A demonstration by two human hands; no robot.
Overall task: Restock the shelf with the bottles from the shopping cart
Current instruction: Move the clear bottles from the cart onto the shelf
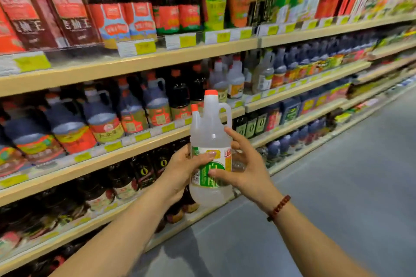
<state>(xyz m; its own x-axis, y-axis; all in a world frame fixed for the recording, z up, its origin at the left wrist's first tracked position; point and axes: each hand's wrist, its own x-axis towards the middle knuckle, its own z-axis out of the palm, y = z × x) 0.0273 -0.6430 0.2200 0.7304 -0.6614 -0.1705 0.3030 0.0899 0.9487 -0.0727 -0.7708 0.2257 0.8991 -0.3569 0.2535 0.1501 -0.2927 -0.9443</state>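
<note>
I had a clear bottle (pixel 210 141) with an orange cap upright in mid-air, in front of the shelf (pixel 139 63) of dark sauce bottles (pixel 101 123), roughly level with the third board down. My left hand (pixel 182 171) came in from the left and wrapped the lower body: its thumb lay across the front of the green and white label, the palm sat against the left side, and the other fingers were hidden behind the bottle. My right hand (pixel 245 164) met it from the right, thumb tip pressed on the label's green patch just below my left thumb, while the forefinger stretched up along the right shoulder under the handle loop. Those right fingers were loosely spread, not curled tight. A second orange-capped neck showed just left of the main one, touching it; I could not tell whether it was a separate bottle. A beaded bracelet (pixel 279 208) circled my right wrist. Further right on the shelf stood similar clear bottles (pixel 235 78), and grey floor (pixel 337 186) ran off to the far right
</note>
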